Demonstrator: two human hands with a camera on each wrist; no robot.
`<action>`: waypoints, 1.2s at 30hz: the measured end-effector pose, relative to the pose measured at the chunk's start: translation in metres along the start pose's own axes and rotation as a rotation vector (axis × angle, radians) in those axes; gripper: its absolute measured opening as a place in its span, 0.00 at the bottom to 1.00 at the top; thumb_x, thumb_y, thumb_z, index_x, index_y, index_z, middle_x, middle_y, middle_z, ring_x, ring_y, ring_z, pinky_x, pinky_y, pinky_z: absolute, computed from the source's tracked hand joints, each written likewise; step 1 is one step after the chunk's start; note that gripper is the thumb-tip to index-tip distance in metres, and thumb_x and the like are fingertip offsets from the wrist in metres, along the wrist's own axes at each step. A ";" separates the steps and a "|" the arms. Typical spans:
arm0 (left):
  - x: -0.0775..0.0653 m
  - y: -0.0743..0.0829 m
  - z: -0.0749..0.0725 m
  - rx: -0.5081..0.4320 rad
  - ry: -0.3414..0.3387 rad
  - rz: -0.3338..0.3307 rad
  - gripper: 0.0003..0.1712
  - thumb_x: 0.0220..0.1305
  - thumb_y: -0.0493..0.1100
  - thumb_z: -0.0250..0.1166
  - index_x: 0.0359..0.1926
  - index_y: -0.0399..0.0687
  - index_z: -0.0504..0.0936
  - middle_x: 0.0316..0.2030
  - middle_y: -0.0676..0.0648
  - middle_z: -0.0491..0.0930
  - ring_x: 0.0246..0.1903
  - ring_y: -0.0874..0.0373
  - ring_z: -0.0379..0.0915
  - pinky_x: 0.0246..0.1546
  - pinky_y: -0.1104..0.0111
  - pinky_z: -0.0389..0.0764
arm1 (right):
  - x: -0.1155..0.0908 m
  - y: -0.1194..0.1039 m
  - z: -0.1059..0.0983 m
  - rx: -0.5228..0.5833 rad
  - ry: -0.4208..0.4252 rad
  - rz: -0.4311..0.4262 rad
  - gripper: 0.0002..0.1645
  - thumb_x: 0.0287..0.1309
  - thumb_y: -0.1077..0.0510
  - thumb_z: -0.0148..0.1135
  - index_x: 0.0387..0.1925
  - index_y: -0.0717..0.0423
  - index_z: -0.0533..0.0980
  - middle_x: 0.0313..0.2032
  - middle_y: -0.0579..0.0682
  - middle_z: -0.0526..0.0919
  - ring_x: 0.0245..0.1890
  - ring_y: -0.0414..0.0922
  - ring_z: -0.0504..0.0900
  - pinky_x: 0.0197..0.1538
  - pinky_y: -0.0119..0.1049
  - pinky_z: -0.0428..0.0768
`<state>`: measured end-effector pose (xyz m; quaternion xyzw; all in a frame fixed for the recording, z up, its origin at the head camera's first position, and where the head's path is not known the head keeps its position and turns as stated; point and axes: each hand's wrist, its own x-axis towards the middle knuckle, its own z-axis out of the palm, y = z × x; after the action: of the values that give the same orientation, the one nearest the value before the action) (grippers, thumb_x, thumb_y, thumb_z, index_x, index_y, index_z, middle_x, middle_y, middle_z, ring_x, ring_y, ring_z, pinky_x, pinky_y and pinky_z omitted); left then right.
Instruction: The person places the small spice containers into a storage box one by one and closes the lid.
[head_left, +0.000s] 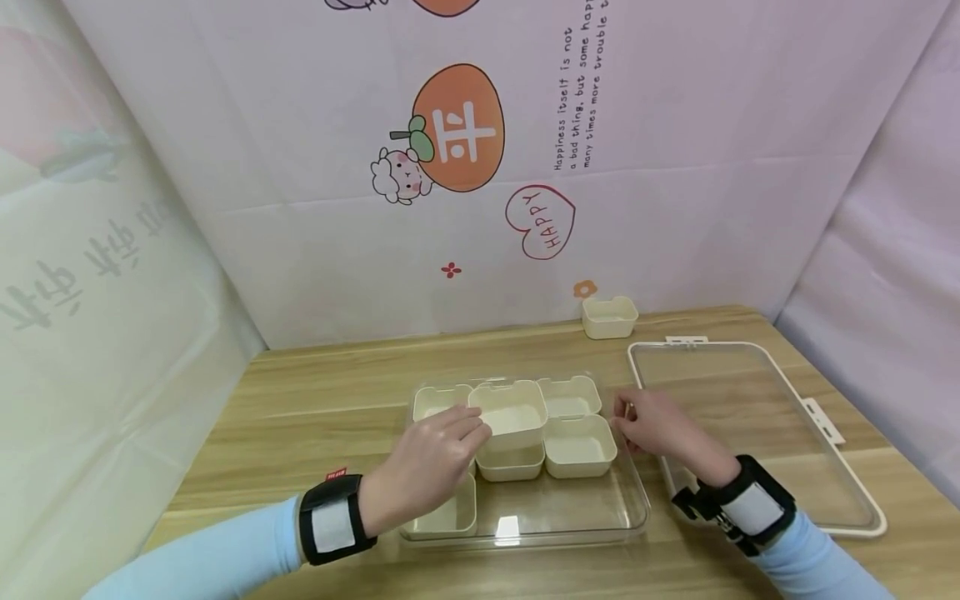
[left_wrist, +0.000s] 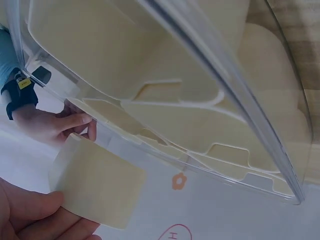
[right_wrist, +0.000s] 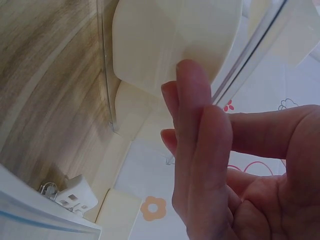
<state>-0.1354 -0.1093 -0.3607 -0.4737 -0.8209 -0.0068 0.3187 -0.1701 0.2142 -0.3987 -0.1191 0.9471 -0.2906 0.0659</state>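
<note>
My left hand (head_left: 429, 462) pinches a small cream container (head_left: 512, 410) by its left side, thumb against fingers. It is held raised over the middle of a clear plastic box (head_left: 562, 529), overlapping another container beneath it. That same held container (left_wrist: 100, 182) shows tilted in the left wrist view. Several matching cream containers (head_left: 579, 448) stand in rows inside the box, one of them at the front left, partly behind my left hand. At the box's right wall is my right hand (head_left: 663, 425); its fingers (right_wrist: 195, 115) are extended along the outside of the wall, the thumb tip hidden behind them.
To the right lies a clear lid (head_left: 750, 417) with a white rim and latches, partly under my right forearm. One more cream container (head_left: 609, 318) sits at the table's back edge, against a printed cloth (head_left: 337, 275). The wooden table (head_left: 300, 417) extends left of the box.
</note>
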 end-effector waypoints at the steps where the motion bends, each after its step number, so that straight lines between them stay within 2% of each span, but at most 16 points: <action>1: -0.001 0.001 0.000 0.001 0.002 0.003 0.15 0.42 0.29 0.62 0.34 0.45 0.84 0.35 0.48 0.86 0.42 0.56 0.83 0.46 0.68 0.80 | 0.000 0.000 0.000 -0.001 -0.001 0.002 0.06 0.57 0.62 0.58 0.26 0.56 0.70 0.18 0.49 0.79 0.18 0.44 0.80 0.21 0.34 0.73; 16: -0.010 0.015 -0.004 -0.053 0.041 0.034 0.13 0.45 0.30 0.61 0.32 0.45 0.85 0.34 0.47 0.86 0.41 0.56 0.83 0.48 0.68 0.79 | -0.001 -0.001 0.000 0.012 0.001 0.010 0.07 0.57 0.62 0.58 0.26 0.56 0.70 0.17 0.47 0.78 0.18 0.44 0.80 0.21 0.35 0.73; 21: -0.013 0.018 -0.004 -0.063 0.057 0.053 0.10 0.51 0.31 0.58 0.31 0.45 0.84 0.32 0.49 0.86 0.40 0.57 0.83 0.50 0.67 0.78 | -0.002 -0.002 -0.001 0.006 0.001 0.002 0.07 0.57 0.62 0.59 0.26 0.56 0.70 0.17 0.47 0.78 0.18 0.44 0.80 0.21 0.35 0.73; 26: -0.016 0.021 -0.006 -0.086 0.048 0.058 0.13 0.55 0.31 0.52 0.30 0.45 0.83 0.32 0.49 0.86 0.40 0.58 0.83 0.50 0.67 0.79 | -0.003 -0.003 -0.001 0.012 -0.004 0.006 0.07 0.57 0.62 0.58 0.26 0.56 0.70 0.18 0.48 0.78 0.18 0.44 0.80 0.22 0.35 0.73; 29: -0.017 0.023 -0.007 -0.079 0.043 0.074 0.14 0.53 0.31 0.52 0.31 0.46 0.83 0.32 0.50 0.86 0.40 0.58 0.82 0.49 0.68 0.79 | -0.003 -0.004 -0.001 0.014 -0.004 0.008 0.07 0.57 0.62 0.58 0.26 0.56 0.70 0.18 0.49 0.79 0.18 0.44 0.80 0.21 0.35 0.72; 33: -0.019 0.027 -0.009 -0.068 0.033 0.093 0.11 0.47 0.31 0.58 0.30 0.47 0.83 0.32 0.51 0.86 0.41 0.59 0.82 0.49 0.69 0.79 | -0.003 -0.004 -0.002 0.015 0.000 0.006 0.07 0.58 0.62 0.58 0.26 0.56 0.70 0.18 0.49 0.79 0.18 0.44 0.80 0.21 0.35 0.72; 36: -0.021 0.030 -0.009 -0.073 0.032 0.102 0.09 0.48 0.32 0.60 0.29 0.48 0.83 0.31 0.52 0.86 0.40 0.60 0.82 0.48 0.69 0.79 | -0.003 -0.005 -0.002 0.019 0.002 0.005 0.07 0.58 0.62 0.58 0.26 0.56 0.70 0.18 0.48 0.79 0.18 0.44 0.80 0.21 0.35 0.72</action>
<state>-0.0995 -0.1116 -0.3734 -0.5262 -0.7898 -0.0281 0.3140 -0.1669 0.2124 -0.3941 -0.1161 0.9447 -0.2994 0.0667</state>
